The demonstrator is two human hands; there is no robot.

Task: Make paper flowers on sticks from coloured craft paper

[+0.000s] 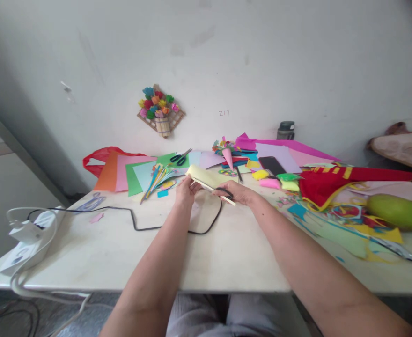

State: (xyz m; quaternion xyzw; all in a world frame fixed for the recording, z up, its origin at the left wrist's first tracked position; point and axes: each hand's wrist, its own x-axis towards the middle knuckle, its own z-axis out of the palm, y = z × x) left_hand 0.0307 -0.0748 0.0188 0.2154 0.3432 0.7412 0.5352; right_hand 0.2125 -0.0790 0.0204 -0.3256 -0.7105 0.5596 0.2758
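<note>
A pale yellow sheet of paper [209, 177] is held above the table, its left end pinched in my left hand [186, 190]. My right hand [239, 193] is closed around black-handled scissors [226, 192], which lie along the sheet's near edge. A narrow yellow strip [229, 201] sticks out below the scissors and runs along that edge. The blades are mostly hidden by the paper and fingers. Just beyond my right hand lies a black pen [239, 174].
A black cable [146, 229] crosses the table from a white power strip [25, 245]. Coloured sheets [121, 171], another pair of scissors [180, 158] and a phone [271, 165] lie at the back. Clay packets [269, 183], a red cloth [327, 184], scraps and a green fruit [395, 211] are at right.
</note>
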